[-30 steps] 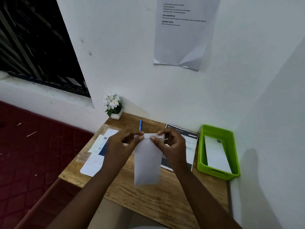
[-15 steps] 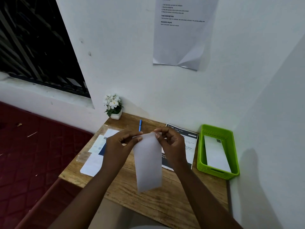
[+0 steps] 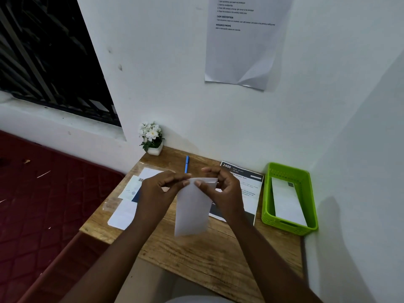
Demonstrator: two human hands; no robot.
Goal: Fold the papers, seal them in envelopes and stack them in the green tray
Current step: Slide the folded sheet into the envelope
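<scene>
Fingers: both hands, left (image 3: 157,191) and right (image 3: 223,193), pinch the envelope's (image 3: 192,211) top edge.
Change: flap, raised a second ago, now lies folded down; sealing looks nearly done.
Envelope: held above the tabletop (image 3: 196,254), long axis near upright, flap end up.
Tray (image 3: 267,215): well right, one envelope inside.

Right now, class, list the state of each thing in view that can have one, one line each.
Envelope: held upright above the desk, top edge pinched.
Left hand: pinching the envelope's top.
Right hand: pinching the envelope's top.
Green tray: holds one envelope lying flat.
Blue pen: lying on the desk, untouched.
</scene>
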